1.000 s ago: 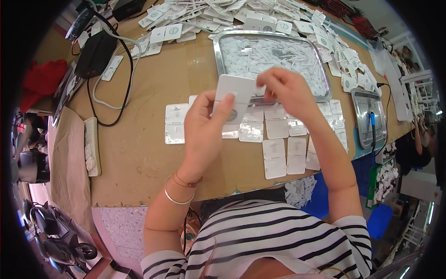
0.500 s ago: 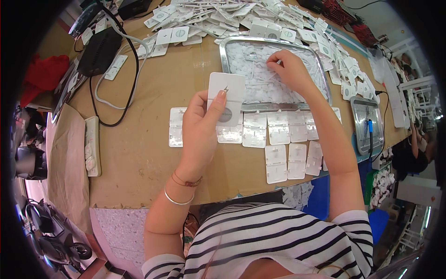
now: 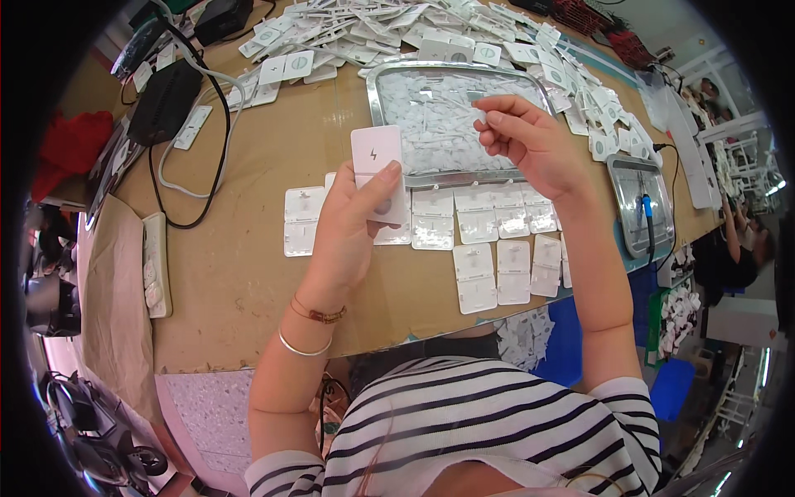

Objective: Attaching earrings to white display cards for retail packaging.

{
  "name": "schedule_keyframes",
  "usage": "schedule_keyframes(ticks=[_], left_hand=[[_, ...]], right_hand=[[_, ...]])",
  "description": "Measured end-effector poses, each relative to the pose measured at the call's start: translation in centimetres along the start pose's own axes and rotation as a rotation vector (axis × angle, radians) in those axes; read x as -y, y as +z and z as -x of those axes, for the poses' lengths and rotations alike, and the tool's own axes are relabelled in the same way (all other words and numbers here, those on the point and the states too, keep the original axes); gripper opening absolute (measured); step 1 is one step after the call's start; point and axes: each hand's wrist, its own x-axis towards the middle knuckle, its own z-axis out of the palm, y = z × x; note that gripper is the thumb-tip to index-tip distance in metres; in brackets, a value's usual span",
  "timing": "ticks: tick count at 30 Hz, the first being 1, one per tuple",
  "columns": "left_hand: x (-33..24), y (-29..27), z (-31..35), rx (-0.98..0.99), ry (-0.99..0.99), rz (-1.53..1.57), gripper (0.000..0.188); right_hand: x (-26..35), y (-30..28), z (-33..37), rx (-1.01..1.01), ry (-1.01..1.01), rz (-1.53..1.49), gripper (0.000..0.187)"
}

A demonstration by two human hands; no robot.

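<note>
My left hand (image 3: 348, 224) grips a white hinged plastic panel (image 3: 377, 151), thumb across its front, which carries a lightning symbol and a grey disc. Above the near right part of a metal tray (image 3: 451, 179) is my right hand (image 3: 530, 147), thumb and forefinger pinched. A small pale piece seems to be between those fingertips; its kind is too small to tell. Many small white pieces (image 3: 439, 124) fill the tray. Just in front of it, rows of similar white panels (image 3: 474, 277) lie with their inner sides up; my left hand partly covers some.
A large heap of white panels (image 3: 373, 29) spreads along the back and right. At left are a black box (image 3: 166, 103), looping cables (image 3: 225, 157) and a power strip (image 3: 155, 265). A smaller metal tray (image 3: 633, 207) at right holds a blue-and-black pen-shaped tool (image 3: 648, 211).
My right hand has lifted from the small pieces and turned, fingers pinched, toward the panel. The panel in my left hand is tilted slightly differently. The whole view has shifted a little.
</note>
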Motion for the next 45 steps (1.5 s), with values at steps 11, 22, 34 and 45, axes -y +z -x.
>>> schedule_keyframes(ticks=[11, 22, 34, 45], left_hand=[[0.0, -0.1, -0.1, 0.014, -0.029, 0.011, 0.035], [-0.1, -0.2, 0.6, 0.165, -0.090, -0.025, 0.024], [0.6, 0.7, 0.9, 0.314, -0.107, 0.240, 0.049], [0.3, 1.5, 1.3, 0.311, -0.145, 0.131, 0.048]], right_hand=[[-0.4, 1.1, 3.4, 0.119, 0.029, -0.518, 0.025], [-1.3, 1.9, 4.0, 0.017, -0.053, -0.410, 0.020], [-2.6, 5.8, 4.5, -0.063, -0.356, 0.352, 0.016], [-3.4, 6.5, 4.7, -0.173, -0.429, 0.423, 0.008]])
